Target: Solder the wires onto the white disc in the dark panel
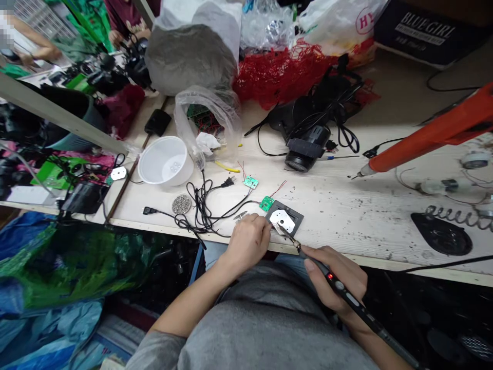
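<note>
My right hand point(334, 277) is closed round a black soldering iron point(348, 297) with a small red light. Its thin tip reaches a small dark square plate point(285, 217) with a white patch, lying at the near edge of the workbench point(346, 205). My left hand point(248, 240) is curled beside that plate, its fingertips pinching something small against the plate's left side; metal tweezers point(241, 215) show just above the knuckles. A little green circuit board point(266, 203) with red wires lies right behind the plate, and a second green board point(250, 182) sits farther back.
A white bowl point(165, 160), a round metal mesh pad point(181, 204) and tangled black cables point(204, 203) lie to the left. A black motor-like unit point(306, 144), red netting point(283, 72) and plastic bags stand behind. An orange tool point(431, 136) lies right. Another person works far left.
</note>
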Available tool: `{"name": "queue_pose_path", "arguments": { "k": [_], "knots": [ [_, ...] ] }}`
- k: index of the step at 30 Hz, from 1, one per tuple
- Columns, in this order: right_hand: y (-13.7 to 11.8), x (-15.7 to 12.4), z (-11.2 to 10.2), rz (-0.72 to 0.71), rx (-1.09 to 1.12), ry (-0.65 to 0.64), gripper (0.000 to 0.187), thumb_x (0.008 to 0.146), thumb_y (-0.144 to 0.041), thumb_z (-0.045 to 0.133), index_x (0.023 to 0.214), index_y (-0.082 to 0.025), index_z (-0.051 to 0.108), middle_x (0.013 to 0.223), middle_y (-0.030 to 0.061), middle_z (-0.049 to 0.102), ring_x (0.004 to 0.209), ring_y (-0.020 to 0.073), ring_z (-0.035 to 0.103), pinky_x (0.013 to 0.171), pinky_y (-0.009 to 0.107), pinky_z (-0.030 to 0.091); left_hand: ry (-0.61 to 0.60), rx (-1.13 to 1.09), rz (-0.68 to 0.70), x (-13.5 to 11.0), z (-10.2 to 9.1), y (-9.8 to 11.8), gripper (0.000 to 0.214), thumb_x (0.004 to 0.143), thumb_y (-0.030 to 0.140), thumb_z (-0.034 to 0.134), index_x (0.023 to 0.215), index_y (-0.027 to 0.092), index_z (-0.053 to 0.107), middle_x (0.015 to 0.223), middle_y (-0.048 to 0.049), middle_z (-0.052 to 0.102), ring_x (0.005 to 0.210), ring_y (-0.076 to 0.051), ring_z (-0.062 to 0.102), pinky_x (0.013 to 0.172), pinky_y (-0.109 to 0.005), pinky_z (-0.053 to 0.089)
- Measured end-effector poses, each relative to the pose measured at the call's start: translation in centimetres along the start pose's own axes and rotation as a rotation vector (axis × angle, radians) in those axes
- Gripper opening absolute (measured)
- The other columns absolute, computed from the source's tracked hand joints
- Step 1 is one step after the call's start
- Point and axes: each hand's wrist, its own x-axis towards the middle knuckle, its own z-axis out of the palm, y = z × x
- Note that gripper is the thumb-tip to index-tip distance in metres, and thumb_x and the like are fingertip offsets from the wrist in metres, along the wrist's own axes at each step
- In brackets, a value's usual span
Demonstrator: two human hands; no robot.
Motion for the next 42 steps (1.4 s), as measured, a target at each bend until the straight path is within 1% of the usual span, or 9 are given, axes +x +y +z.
{"name": "queue_pose_path", "arguments": {
  "k": [12,15,19,22,25,29,34,39,42],
  "knots": [
    [0.2,-0.2,-0.1,0.038,0.026,0.016,0.024,0.091,-0.014,0.061,0.111,-0.023,0.069,0.089,0.0026,0.073,0.071,0.0161,0.070,0.063,0.027,0.059,0.054,-0.069,0.047,-0.1,0.2,-0.4,0.015,0.092,0.016,0.057,0.078,0.018,0.062,0.076,-0.0042,0.066,0.071,-0.019,0.061,0.065,-0.029,0.045],
    [0.3,-0.3,-0.3,0.040,0.012,0.013,0.024,0.091,-0.014,0.061,0.111,-0.022,0.069,0.087,0.0025,0.072,0.070,0.0156,0.070,0.061,0.026,0.059,0.016,-0.188,0.097,-0.1,-0.3,-0.9,0.007,0.088,0.012,0.063,0.088,0.019,0.063,0.077,-0.0014,0.067,0.072,-0.017,0.062,0.067,-0.028,0.047],
    [0.3,-0.4,-0.4,0.038,-0.014,0.043,0.024,0.090,-0.013,0.061,0.111,-0.022,0.070,0.087,0.0031,0.073,0.071,0.0165,0.071,0.060,0.026,0.059,-0.049,-0.320,0.144,0.0,-0.9,-1.6,0.025,0.087,0.009,0.066,0.109,0.021,0.061,0.075,0.0027,0.066,0.071,-0.015,0.062,0.067,-0.025,0.047],
    [0.4,-0.4,-0.3,0.036,-0.012,0.049,0.024,0.091,-0.015,0.061,0.111,-0.024,0.070,0.088,0.0031,0.074,0.072,0.0176,0.072,0.061,0.027,0.060,-0.057,-0.317,0.243,0.1,-1.0,-1.9,0.013,0.093,0.014,0.062,0.104,0.022,0.066,0.082,-0.0003,0.067,0.078,-0.016,0.064,0.072,-0.026,0.048],
    [0.4,-0.4,-0.3,0.045,-0.007,0.038,0.024,0.091,-0.016,0.061,0.111,-0.024,0.070,0.089,0.0028,0.074,0.073,0.0178,0.072,0.062,0.028,0.060,-0.018,-0.255,0.304,0.1,-0.6,-2.0,0.011,0.098,0.020,0.057,0.096,0.021,0.067,0.085,-0.0027,0.066,0.080,-0.016,0.063,0.073,-0.027,0.049],
    [0.3,-0.5,-0.4,0.054,0.005,0.022,0.026,0.091,-0.013,0.060,0.113,-0.023,0.069,0.088,0.0036,0.073,0.072,0.0177,0.071,0.062,0.029,0.059,0.030,-0.184,0.290,0.0,-0.1,-1.7,0.012,0.099,0.020,0.054,0.090,0.019,0.062,0.084,-0.0037,0.062,0.080,-0.018,0.060,0.073,-0.030,0.050],
    [0.3,-0.4,-0.5,0.026,0.002,0.024,0.026,0.090,-0.013,0.061,0.113,-0.023,0.069,0.090,0.0032,0.074,0.074,0.0169,0.071,0.063,0.027,0.060,0.103,-0.290,0.290,-0.3,0.1,-1.4,0.008,0.099,0.018,0.051,0.094,0.019,0.056,0.098,-0.0062,0.058,0.090,-0.017,0.061,0.078,-0.029,0.053],
    [0.3,-0.2,-0.3,0.029,0.004,0.022,0.024,0.091,-0.016,0.061,0.111,-0.025,0.069,0.085,0.0009,0.074,0.068,0.0156,0.071,0.058,0.025,0.059,0.235,-0.321,0.287,-0.6,0.5,-1.7,0.007,0.097,0.015,0.055,0.096,0.020,0.060,0.101,-0.0062,0.058,0.097,-0.017,0.062,0.080,-0.028,0.054],
    [0.2,-0.1,-0.2,0.028,0.009,0.021,0.025,0.090,-0.015,0.061,0.111,-0.024,0.069,0.087,0.0014,0.074,0.070,0.0159,0.071,0.060,0.025,0.060,0.292,-0.279,0.292,-1.0,0.9,-1.9,0.009,0.098,0.017,0.055,0.097,0.020,0.064,0.106,-0.0065,0.059,0.086,-0.014,0.062,0.076,-0.027,0.054]
  ]
}}
